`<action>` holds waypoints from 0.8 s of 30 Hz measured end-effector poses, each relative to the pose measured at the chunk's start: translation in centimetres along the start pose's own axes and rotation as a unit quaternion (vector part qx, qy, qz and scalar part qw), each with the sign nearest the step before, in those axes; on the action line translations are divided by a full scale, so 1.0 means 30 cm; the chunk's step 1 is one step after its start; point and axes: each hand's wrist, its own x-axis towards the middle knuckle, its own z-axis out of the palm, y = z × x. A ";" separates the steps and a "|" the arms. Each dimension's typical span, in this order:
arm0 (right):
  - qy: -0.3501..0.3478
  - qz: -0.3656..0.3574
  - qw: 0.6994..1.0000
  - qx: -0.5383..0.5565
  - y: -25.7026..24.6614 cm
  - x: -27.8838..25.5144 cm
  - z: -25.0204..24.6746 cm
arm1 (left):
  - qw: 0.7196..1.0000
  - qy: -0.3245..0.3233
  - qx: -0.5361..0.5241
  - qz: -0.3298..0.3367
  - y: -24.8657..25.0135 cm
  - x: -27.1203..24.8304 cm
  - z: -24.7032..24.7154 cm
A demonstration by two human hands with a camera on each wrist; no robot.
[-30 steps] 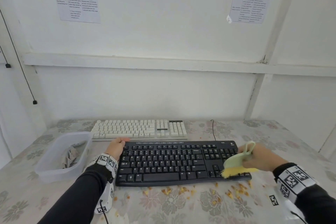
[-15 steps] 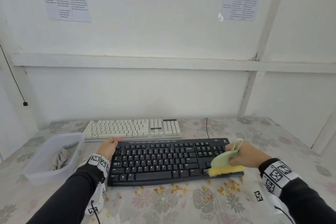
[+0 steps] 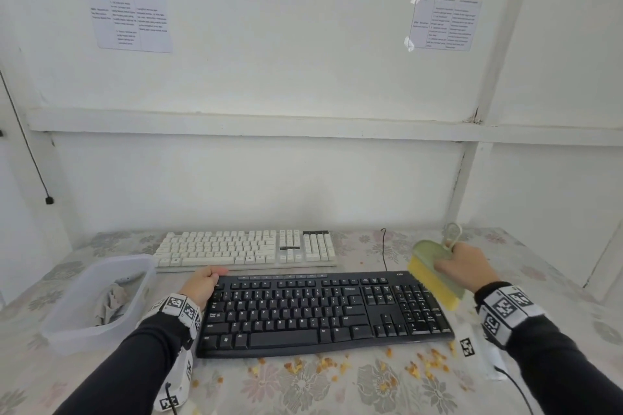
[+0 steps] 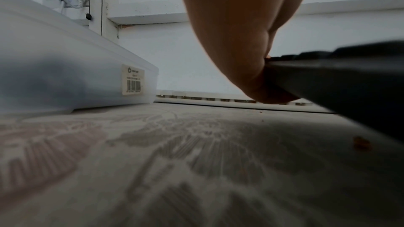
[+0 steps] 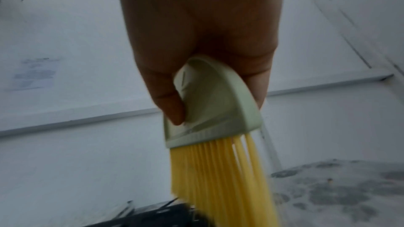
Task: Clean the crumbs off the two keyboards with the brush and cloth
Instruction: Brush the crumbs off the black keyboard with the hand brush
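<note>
Your R hand (image 3: 463, 266) is wrapped round the pale green head of the brush (image 3: 435, 271); wrist view shows the thumb (image 5: 172, 108) pressed flat on the green body (image 5: 210, 103), other fingers curled behind it. Yellow bristles (image 5: 220, 175) point down-left, over the far-right end of the black keyboard (image 3: 323, 308) by the numpad; blurred, so can't tell if the tips touch the keys. Brush's loop sticks up past your knuckles. Your L hand (image 3: 202, 285) is on the black kbd's far-left corner: fingers curl over the back edge, and in the wrist view the hand (image 4: 238, 37) meets the dark edge (image 4: 341, 82) with the thumb side under it, so a pinch on that corner. How the fingers lie along the top you can't make out. Black kbd lies flat on the floral tablecloth (image 3: 337, 384), near edge toward you. White keyboard (image 3: 246, 248) sits just behind it, parallel, shifted left, not touching as far as visible. Orange-yellow crumbs (image 3: 337, 365) are scattered on the cloth along the black kbd's front edge, thicker toward the right; one crumb (image 4: 361, 143) lies by its left end. Clear plastic tub (image 3: 67, 317) sits left of your L wrist, w/ the grey cloth (image 3: 111, 301) crumpled inside. Two printed sheets (image 3: 129, 8) taped to the white wall.
</note>
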 end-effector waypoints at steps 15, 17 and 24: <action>-0.065 0.138 0.987 -0.049 0.001 -0.057 -0.006 | 0.998 -0.028 0.007 -0.053 -0.001 0.006 0.006; -0.061 0.132 0.988 -0.048 -0.020 -0.058 -0.019 | 0.998 -0.029 0.012 -0.051 0.006 -0.004 0.013; -0.021 0.084 0.995 0.055 -0.124 -0.050 0.073 | 0.996 -0.043 0.031 -0.065 0.008 -0.032 -0.005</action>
